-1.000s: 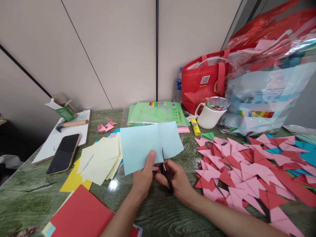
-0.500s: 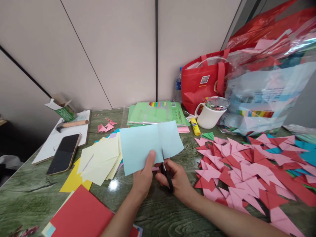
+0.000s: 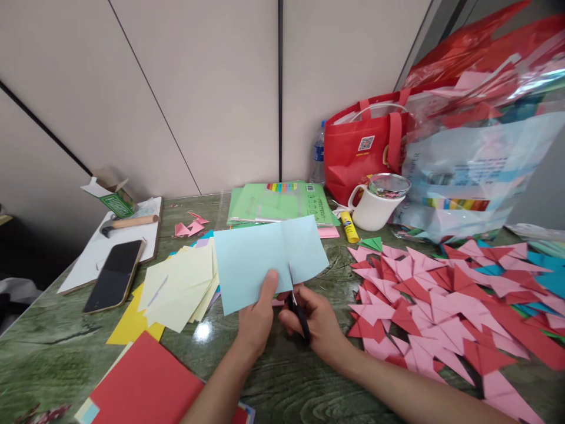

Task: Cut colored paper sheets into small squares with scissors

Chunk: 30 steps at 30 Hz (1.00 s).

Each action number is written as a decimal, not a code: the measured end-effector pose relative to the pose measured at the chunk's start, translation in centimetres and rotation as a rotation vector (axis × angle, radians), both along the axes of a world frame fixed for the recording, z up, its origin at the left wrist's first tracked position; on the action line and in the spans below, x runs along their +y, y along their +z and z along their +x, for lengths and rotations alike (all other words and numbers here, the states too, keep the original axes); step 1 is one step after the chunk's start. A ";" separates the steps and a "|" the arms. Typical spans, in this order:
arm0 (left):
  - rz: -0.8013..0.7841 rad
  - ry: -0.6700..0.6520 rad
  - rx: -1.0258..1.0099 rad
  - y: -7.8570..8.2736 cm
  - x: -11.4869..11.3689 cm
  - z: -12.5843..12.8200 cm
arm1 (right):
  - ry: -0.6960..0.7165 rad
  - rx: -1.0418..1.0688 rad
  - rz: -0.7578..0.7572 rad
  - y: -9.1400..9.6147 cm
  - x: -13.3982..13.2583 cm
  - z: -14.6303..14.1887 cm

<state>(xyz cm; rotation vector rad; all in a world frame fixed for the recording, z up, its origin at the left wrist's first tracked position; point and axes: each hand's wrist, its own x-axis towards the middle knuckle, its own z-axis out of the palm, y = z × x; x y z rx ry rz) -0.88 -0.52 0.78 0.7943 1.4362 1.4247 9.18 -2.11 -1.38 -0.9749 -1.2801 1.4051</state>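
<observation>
A light blue sheet of paper [image 3: 249,259] is pinched in my left hand [image 3: 259,315], with the thumb on its face near the lower edge. My right hand [image 3: 315,318] is closed round the black handles of a pair of scissors [image 3: 299,318]. Their blades sit in a cut running up from the sheet's lower edge, along a fold line. To the right of the blades the narrower part of the sheet [image 3: 304,247] bends away a little. My left fingers are hidden behind the paper.
Pale yellow sheets [image 3: 180,282], a red paper stack [image 3: 143,383] and a phone [image 3: 115,275] lie left. Folded pink and red pieces [image 3: 424,300] cover the right side. Behind stand green paper packs [image 3: 273,203], a glue stick [image 3: 349,227], a white mug [image 3: 375,209] and a red bag [image 3: 348,159].
Almost nothing differs. Both hands, the paper and the scissors keep nearly the same place.
</observation>
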 end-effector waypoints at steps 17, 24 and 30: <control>-0.042 0.029 0.067 0.8 -0.2 0.1 | -0.003 0.004 -0.029 0.0 0.0 -0.1; -0.069 0.040 0.093 1.0 -0.2 0.0 | -0.010 0.012 -0.050 0.0 0.1 -0.1; -0.024 0.020 0.043 0.8 -0.2 0.1 | -0.008 0.009 -0.087 0.4 0.0 -0.1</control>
